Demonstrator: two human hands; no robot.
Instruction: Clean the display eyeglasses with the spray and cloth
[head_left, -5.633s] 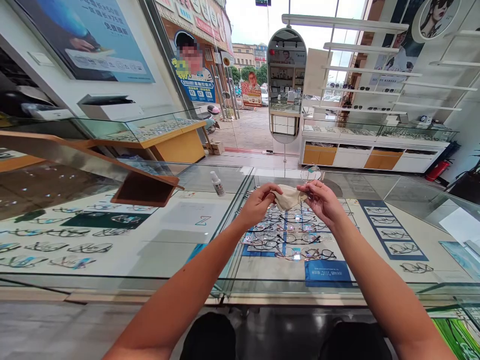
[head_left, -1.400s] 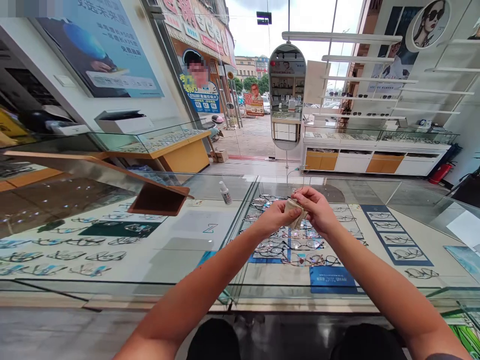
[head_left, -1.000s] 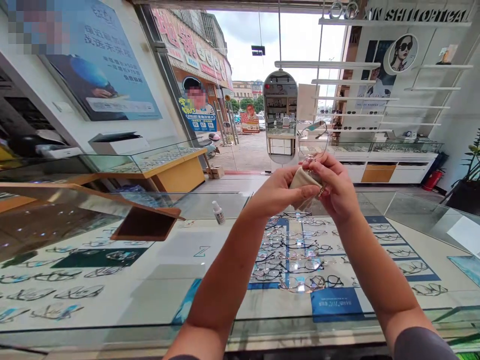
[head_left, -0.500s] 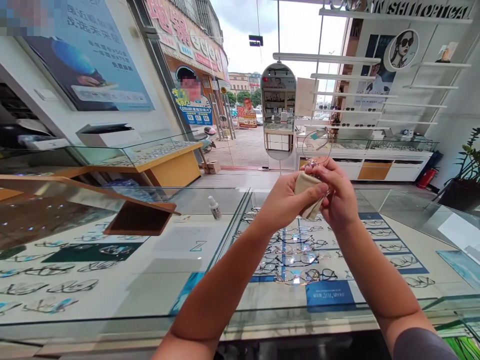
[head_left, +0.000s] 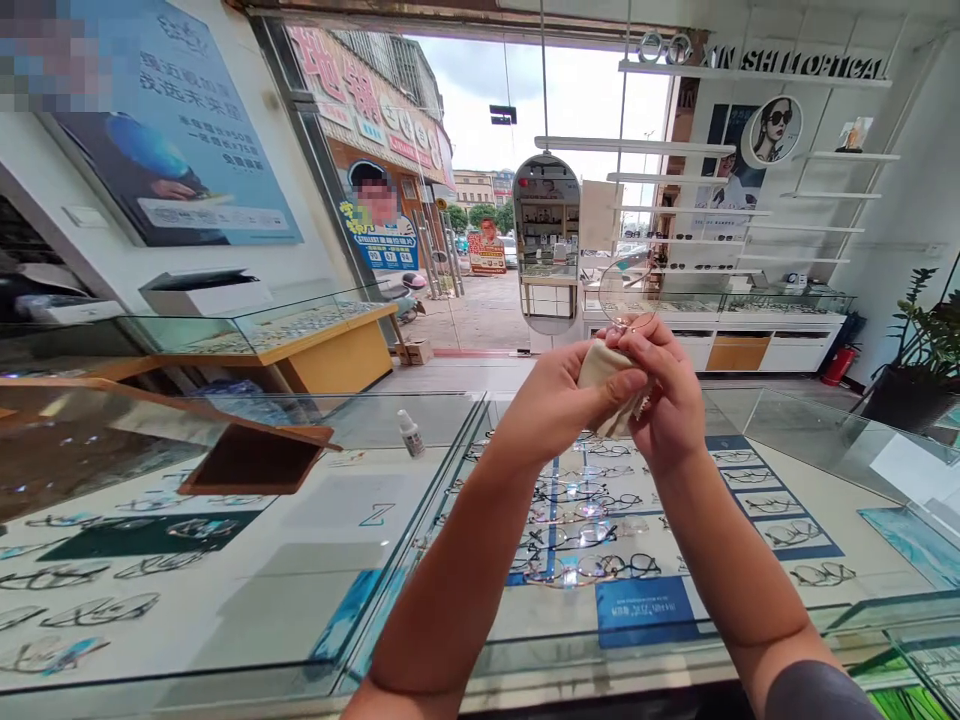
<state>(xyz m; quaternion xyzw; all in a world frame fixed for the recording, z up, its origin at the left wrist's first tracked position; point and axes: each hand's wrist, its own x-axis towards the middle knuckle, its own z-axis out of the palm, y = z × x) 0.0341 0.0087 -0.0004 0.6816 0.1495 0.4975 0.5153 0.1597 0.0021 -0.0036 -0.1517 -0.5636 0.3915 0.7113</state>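
Note:
Above the glass display counter, my two hands meet around a pair of thin-rimmed eyeglasses point(head_left: 630, 290). One round lens stands up clear of the fingers; the rest of the frame is hidden among them. My left hand point(head_left: 559, 395) is closed on a beige cleaning cloth point(head_left: 604, 372), its thumb pressing the folds together. My right hand point(head_left: 671, 385) is closed on the eyeglasses at the bridge, with its fingertips against the cloth. Beneath the hands, rows of eyeglasses point(head_left: 589, 515) lie inside the counter.
A small white spray bottle point(head_left: 410, 434) stands on the glass top to the left. Further left is a brown-framed mirror or tray point(head_left: 255, 460). A blue card point(head_left: 646, 612) lies near the front edge. An oval standing mirror point(head_left: 546, 245) and a potted plant point(head_left: 911, 350) are beyond.
The view has tilted up and shifted slightly right. Both hands stay together on the eyeglasses and cloth; the cloth's folds and the fingers have shifted a little.

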